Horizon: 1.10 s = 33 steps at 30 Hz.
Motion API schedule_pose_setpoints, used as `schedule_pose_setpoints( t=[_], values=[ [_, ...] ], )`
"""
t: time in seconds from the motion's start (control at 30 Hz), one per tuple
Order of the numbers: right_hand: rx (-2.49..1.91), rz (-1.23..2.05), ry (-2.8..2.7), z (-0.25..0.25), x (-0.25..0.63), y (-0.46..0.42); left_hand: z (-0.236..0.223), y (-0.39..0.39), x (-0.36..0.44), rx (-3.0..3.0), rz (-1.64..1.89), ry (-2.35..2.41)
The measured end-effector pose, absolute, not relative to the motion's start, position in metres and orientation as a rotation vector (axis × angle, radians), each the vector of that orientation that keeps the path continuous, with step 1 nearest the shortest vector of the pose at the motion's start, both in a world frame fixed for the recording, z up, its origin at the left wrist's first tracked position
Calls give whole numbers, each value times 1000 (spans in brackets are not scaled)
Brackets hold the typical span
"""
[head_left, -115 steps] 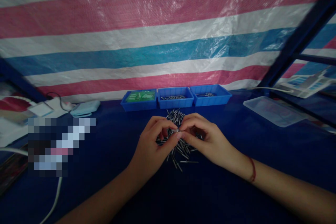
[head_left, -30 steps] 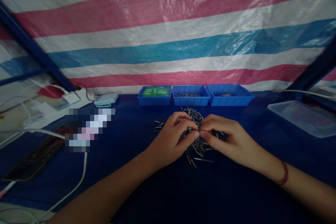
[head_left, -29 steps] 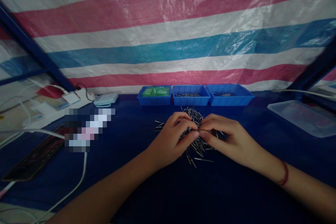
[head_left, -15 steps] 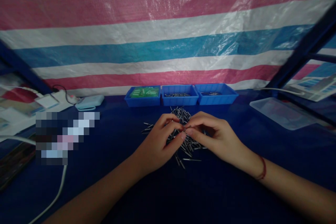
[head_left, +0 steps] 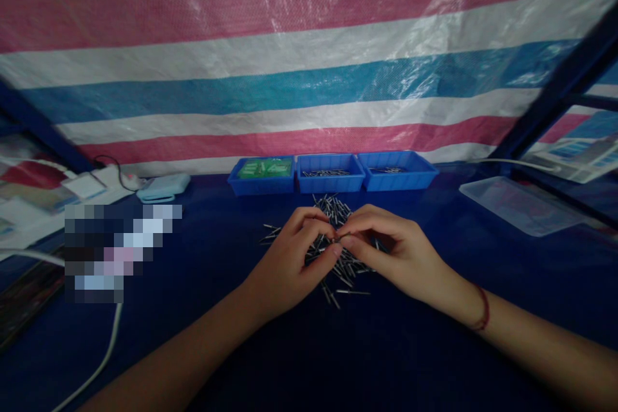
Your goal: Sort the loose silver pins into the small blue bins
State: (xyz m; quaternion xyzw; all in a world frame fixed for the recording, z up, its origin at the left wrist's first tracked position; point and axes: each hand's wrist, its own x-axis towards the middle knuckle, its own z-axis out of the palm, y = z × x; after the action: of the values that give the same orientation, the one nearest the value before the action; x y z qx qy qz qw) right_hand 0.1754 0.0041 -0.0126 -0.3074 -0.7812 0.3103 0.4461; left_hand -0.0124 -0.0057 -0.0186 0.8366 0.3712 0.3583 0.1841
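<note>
Over a loose pile of blind rivets (head_left: 348, 265), slim metal pins with thicker ends, my two hands meet fingertip to fingertip. My left hand (head_left: 290, 264) is closed in a pinch, thumb and forefinger on a small thin metal piece that looks like one of the rivets. My right hand (head_left: 403, 251) pinches the same spot from the other side, and the fingertips hide most of the piece. One rivet (head_left: 353, 292) lies apart at the pile's near edge. Others lie left of the pile, beyond my left hand.
Three blue bins stand in a row behind the pile: a left bin (head_left: 261, 187) with green packets, a middle bin (head_left: 331, 183) and a right bin (head_left: 403, 180) with metal pins. A clear plastic lid (head_left: 521, 206) lies right; a light-blue case (head_left: 164, 187) and white cable (head_left: 114, 335) left.
Both hands stay over the pile, still pinching, with only a slight shift at the fingertips. The whole view has moved a little; the pile and bins look the same.
</note>
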Motion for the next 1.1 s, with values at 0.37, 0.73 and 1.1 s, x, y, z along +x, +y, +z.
schedule_pose_setpoints(
  t=[0.37,0.73,1.1],
  values=[
    [-755,704,-1939,-13,175,2,-16,-6,-12,2368,1136,1125],
    [-764,711,-1932,-17,171,5,-13,-7,-11,2392,1199,1099],
    [-1250,-155,-1732,-5,237,73,-12,-3,-19,2412,1173,1230]
  ],
)
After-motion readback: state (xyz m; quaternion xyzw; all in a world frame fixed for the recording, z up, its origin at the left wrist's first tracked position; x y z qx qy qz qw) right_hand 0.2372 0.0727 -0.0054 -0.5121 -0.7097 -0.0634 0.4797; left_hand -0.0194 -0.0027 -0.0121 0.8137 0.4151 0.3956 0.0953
